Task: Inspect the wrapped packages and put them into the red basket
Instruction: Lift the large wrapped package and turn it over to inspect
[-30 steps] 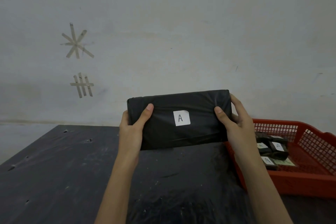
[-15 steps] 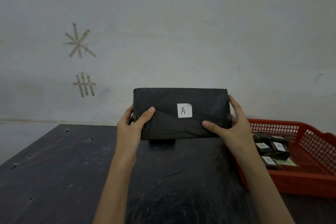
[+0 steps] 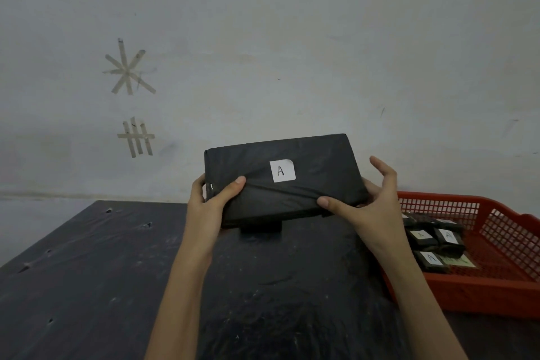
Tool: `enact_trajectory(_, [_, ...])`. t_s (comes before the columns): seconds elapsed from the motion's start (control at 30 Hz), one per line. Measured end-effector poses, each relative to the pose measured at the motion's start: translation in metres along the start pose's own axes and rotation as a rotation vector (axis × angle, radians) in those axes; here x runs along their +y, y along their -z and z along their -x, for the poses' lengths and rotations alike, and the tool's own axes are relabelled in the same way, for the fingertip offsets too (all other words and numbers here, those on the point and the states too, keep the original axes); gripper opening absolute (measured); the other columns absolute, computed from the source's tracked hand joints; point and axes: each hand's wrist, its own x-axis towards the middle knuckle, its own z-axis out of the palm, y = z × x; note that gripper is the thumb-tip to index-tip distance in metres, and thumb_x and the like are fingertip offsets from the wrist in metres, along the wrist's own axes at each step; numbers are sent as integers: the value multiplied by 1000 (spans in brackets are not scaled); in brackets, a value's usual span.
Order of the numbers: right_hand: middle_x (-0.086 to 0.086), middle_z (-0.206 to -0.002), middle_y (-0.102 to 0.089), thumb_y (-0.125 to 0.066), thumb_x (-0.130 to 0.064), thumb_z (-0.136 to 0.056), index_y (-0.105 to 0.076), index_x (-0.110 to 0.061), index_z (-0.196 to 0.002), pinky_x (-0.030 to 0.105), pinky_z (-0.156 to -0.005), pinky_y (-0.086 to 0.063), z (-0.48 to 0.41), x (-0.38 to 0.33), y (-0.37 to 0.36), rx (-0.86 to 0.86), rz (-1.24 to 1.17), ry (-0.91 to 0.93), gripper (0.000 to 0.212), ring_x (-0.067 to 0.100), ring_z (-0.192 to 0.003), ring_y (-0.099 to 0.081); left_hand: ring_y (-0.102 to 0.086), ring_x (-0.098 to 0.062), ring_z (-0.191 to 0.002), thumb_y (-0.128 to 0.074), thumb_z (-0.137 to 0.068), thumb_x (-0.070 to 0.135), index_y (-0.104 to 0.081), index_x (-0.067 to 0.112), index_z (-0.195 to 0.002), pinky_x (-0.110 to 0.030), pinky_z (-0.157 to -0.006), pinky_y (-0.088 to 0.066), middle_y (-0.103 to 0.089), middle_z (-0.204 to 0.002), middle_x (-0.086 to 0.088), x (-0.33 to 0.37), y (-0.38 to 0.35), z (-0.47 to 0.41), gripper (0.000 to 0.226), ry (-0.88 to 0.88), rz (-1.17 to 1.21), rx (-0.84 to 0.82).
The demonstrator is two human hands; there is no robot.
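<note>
Plainly, the wrapped package [image 3: 306, 184] is held above the counter [image 3: 87, 286] with its white "A" label [image 3: 282, 171] turned toward the wearer, likely for inspection. The left hand [image 3: 210, 204] grips its 8 o'clock corner. The right hand [image 3: 371, 207] pinches the 4 o'clock edge by the thumb, fingers splayed behind. The red basket [image 3: 496, 292] waits at 4 o'clock, low-rimmed, with smaller packages [image 3: 438, 238] on its 9 o'clock side and bare room toward 3 o'clock.

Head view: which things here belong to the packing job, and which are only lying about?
Job: large black package, held by left hand and right hand; red basket; small packages inside it.
Not the job: tape marks on the wall; black table.
</note>
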Motion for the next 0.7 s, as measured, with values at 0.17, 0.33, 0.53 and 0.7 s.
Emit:
enact_trajectory(0.17, [-2, -123, -59, -92, -37, -54, -48, -32, -119, 33, -84, -58, -3, -1, 6, -15, -25, 44, 79, 5, -106, -62, -63, -21, -98, -52, -83, 63, -57, 32, -105, -45, -81, -56, -65, -109, 0, 2, 5, 1, 39, 151, -41, -67])
enact_trajectory(0.33, [-4, -117, -63, -87, -48, -56, -52, -25, -116, 46, -93, -53, -4, 3, 14, 112, -95, 10, 73, 12, -109, -62, -64, -23, -97, -19, -66, 81, -49, 31, -125, -38, -86, -49, -64, -112, -10, 4, -1, 6, 84, 126, -213, -200])
enact_trajectory(0.53, [4, -116, -63, -90, -42, -54, -42, -35, -111, 40, -92, -54, -2, -3, 13, 75, -189, -52, 75, 15, -105, -66, -57, -9, -99, -40, -49, 92, -47, 33, -109, -30, -85, -46, -58, -119, 5, 0, -13, 9, 84, 17, -313, -219])
enact_trajectory(0.7, [-10, -112, -62, -86, -26, -52, -29, -37, -134, 32, -95, -50, 1, -9, 6, 30, -208, -49, 100, 0, -100, -65, -59, -4, -101, -82, -49, 47, -39, 21, -125, -23, -79, -50, -58, -115, 9, -4, -13, 7, 91, -47, -153, -186])
